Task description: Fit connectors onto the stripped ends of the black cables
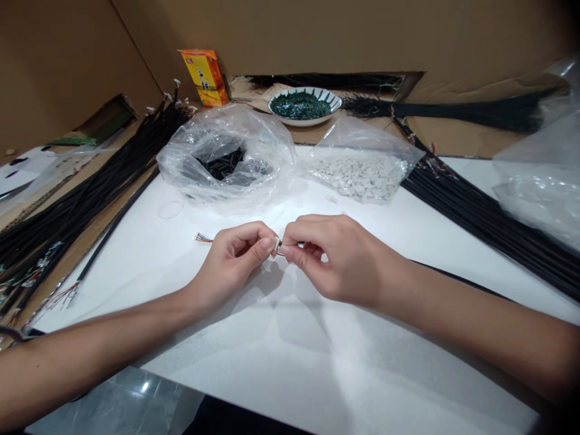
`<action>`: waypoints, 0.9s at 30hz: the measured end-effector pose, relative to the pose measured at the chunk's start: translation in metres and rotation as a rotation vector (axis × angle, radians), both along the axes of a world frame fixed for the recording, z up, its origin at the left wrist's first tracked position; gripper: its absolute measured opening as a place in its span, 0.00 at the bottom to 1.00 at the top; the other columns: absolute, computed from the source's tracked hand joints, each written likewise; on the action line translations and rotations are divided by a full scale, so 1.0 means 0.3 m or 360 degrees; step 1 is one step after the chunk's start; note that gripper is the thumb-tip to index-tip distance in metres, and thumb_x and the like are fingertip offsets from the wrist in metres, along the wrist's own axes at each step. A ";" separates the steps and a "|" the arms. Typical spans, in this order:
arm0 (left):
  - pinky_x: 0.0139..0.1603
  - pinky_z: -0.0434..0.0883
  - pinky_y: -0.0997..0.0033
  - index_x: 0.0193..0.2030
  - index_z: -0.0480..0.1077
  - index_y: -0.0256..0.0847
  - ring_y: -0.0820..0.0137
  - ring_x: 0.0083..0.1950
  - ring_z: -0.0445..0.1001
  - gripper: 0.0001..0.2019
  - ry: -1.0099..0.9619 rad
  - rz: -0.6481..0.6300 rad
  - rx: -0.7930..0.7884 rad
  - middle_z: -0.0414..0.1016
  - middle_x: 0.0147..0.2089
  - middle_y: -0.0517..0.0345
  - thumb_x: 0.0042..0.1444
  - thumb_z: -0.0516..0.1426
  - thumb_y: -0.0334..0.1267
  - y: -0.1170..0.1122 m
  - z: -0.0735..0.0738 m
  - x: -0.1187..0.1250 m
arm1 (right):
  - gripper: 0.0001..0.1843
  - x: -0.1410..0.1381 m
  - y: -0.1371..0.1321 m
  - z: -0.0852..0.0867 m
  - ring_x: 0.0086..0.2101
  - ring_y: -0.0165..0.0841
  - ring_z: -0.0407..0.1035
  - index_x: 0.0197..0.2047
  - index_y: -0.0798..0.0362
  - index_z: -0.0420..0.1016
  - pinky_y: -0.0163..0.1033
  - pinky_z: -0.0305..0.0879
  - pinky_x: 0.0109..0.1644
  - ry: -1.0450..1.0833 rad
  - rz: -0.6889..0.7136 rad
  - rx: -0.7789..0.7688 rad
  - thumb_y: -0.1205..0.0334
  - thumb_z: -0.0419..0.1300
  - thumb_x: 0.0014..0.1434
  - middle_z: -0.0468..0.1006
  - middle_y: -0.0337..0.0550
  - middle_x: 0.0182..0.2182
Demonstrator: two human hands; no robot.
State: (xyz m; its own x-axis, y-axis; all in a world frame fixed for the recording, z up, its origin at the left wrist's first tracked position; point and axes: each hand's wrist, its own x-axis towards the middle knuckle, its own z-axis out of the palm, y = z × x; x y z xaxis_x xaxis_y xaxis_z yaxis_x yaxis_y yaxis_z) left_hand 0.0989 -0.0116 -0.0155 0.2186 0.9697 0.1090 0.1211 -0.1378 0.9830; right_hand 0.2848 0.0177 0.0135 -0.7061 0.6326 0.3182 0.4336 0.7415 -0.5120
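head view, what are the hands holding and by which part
Left hand pinches a thin coloured wire near a small white connector; right hand pinches a black cable's end, mostly hidden.

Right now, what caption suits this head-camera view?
Left hand and right hand pinch a small white connector on colored wires over a white sheet.

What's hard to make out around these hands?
Head view: the left hand and right hand hide most of the small white connector.
Head view: a cloudy plastic bag blurs the black items inside.
Head view: the white pieces in the other bag are too small to identify.
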 end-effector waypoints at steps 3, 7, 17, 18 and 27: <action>0.19 0.47 0.77 0.30 0.67 0.36 0.82 0.20 0.49 0.13 -0.0014 -0.0011 -0.0013 0.53 0.20 0.64 0.58 0.56 0.44 0.000 0.000 0.001 | 0.09 -0.001 -0.001 0.000 0.26 0.26 0.57 0.29 0.58 0.70 0.33 0.50 0.30 0.0002 0.0007 -0.0036 0.66 0.53 0.59 0.66 0.38 0.25; 0.19 0.48 0.77 0.29 0.66 0.36 0.82 0.21 0.50 0.13 -0.0025 -0.0023 -0.0010 0.54 0.21 0.64 0.58 0.56 0.44 0.001 0.003 0.003 | 0.09 -0.001 -0.001 0.001 0.26 0.26 0.57 0.28 0.57 0.69 0.33 0.50 0.30 0.0007 0.0004 -0.0061 0.66 0.53 0.59 0.67 0.38 0.25; 0.19 0.49 0.77 0.29 0.66 0.36 0.82 0.20 0.50 0.14 0.0066 -0.0029 0.0061 0.54 0.20 0.65 0.58 0.56 0.45 -0.002 0.014 0.012 | 0.09 -0.004 -0.002 0.010 0.26 0.26 0.57 0.28 0.57 0.70 0.34 0.49 0.30 -0.0029 -0.0033 -0.0121 0.66 0.53 0.58 0.69 0.38 0.25; 0.19 0.49 0.77 0.29 0.66 0.36 0.82 0.20 0.50 0.14 0.0090 -0.0021 0.0076 0.54 0.19 0.65 0.57 0.56 0.45 -0.003 0.016 0.013 | 0.09 -0.003 -0.003 0.010 0.26 0.26 0.57 0.28 0.57 0.70 0.34 0.49 0.30 -0.0033 -0.0036 -0.0121 0.65 0.53 0.59 0.69 0.38 0.25; 0.18 0.51 0.79 0.29 0.66 0.37 0.82 0.18 0.52 0.13 0.0244 0.0049 0.0151 0.53 0.18 0.67 0.59 0.55 0.43 -0.011 0.026 0.014 | 0.10 0.001 -0.002 0.007 0.26 0.26 0.58 0.27 0.56 0.69 0.34 0.49 0.29 -0.0050 -0.0060 -0.0149 0.64 0.52 0.59 0.70 0.38 0.25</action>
